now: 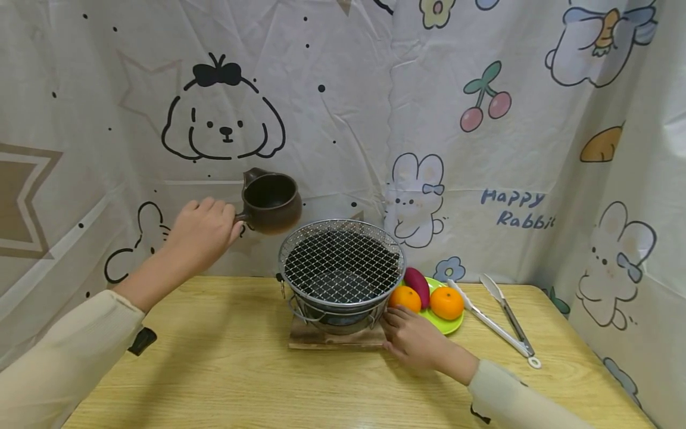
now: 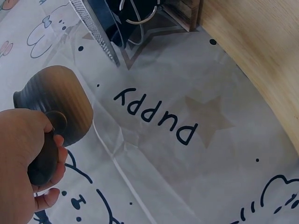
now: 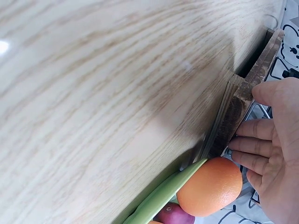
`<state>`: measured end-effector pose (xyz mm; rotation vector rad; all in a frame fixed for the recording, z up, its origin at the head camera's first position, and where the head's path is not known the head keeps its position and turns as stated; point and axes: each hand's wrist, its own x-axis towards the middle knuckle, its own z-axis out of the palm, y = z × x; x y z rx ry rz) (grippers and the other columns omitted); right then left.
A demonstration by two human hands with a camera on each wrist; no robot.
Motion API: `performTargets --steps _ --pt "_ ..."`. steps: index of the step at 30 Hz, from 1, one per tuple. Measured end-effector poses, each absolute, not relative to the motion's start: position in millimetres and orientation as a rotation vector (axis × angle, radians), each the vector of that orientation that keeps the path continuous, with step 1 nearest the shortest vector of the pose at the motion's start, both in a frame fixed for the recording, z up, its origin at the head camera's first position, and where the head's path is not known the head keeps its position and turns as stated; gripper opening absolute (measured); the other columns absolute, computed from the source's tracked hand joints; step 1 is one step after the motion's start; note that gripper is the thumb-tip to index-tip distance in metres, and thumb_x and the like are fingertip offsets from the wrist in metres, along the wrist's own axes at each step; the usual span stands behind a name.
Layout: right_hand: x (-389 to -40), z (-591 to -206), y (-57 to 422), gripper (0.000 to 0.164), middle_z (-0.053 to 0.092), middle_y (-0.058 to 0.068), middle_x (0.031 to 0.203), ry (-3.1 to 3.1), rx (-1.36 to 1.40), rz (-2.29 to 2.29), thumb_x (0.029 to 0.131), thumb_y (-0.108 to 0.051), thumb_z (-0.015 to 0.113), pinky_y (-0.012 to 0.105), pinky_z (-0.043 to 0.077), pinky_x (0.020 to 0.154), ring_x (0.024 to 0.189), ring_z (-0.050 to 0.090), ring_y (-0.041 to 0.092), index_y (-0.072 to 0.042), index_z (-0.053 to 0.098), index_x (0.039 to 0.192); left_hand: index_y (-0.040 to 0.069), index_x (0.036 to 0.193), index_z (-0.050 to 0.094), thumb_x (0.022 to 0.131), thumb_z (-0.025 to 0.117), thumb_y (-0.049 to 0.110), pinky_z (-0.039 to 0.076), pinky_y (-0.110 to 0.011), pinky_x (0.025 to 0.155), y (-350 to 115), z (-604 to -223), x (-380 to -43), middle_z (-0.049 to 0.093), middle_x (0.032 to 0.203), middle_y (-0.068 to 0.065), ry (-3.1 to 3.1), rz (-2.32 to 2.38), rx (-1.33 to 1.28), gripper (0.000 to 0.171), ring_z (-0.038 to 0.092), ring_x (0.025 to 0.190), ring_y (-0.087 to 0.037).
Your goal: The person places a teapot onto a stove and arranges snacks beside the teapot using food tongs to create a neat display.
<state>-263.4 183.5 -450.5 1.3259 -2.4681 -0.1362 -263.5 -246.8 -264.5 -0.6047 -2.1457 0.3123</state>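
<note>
My left hand [image 1: 206, 223] grips the side handle of a dark brown clay pot [image 1: 272, 205], holding it in the air behind and left of the grill. The pot has a small spout, and its mouth faces up and toward me. In the left wrist view the fingers [image 2: 58, 158] curl round the handle. A round tabletop grill [image 1: 343, 262] with a wire mesh top stands on a wooden base [image 1: 337, 339]. My right hand [image 1: 412, 339] is at the base's right end, its thumb and fairly straight fingers [image 3: 254, 147] against the wood.
Right of the grill, a green plate [image 1: 450, 325] carries two oranges [image 1: 447, 303] and a purple, elongated vegetable [image 1: 417, 287]. White-tipped tongs [image 1: 504, 325] lie farther right on the wooden table [image 1: 225, 357]. A printed curtain [image 1: 343, 119] hangs behind the table.
</note>
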Motion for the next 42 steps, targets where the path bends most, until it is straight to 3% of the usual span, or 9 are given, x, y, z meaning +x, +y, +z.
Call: performTargets --steps 11,33,42 --pt "-265 -453 186 0.041 0.07 0.018 0.127 -2.432 1.341 -0.167 0.097 -0.028 0.063 0.049 0.047 0.112 0.123 0.064 0.032 0.001 0.07 0.126 -0.001 0.078 0.051 0.094 0.068 0.021 0.041 -0.039 0.06 -229 -254 -266 0.058 0.074 -0.015 -2.228 0.339 -0.599 0.031 0.053 0.071 -0.031" --pt "-266 -452 184 0.042 0.07 0.018 0.129 -2.442 1.321 -0.16 0.098 -0.029 0.062 0.049 0.047 0.112 0.125 0.063 0.034 0.002 0.07 0.126 -0.001 0.079 0.055 0.096 0.068 0.023 0.043 -0.037 0.061 -190 -254 -285 0.063 0.078 -0.016 -2.142 0.371 -0.661 0.032 0.056 0.074 -0.031" --pt "-265 -452 184 0.043 0.07 0.018 0.129 -2.444 1.321 -0.154 0.097 -0.028 0.063 0.05 0.047 0.112 0.125 0.063 0.035 0.002 0.069 0.127 -0.002 0.083 0.058 0.097 0.067 0.024 0.049 -0.042 0.067 -178 -254 -294 0.066 0.083 -0.018 -2.139 0.36 -0.677 0.031 0.061 0.081 -0.033"
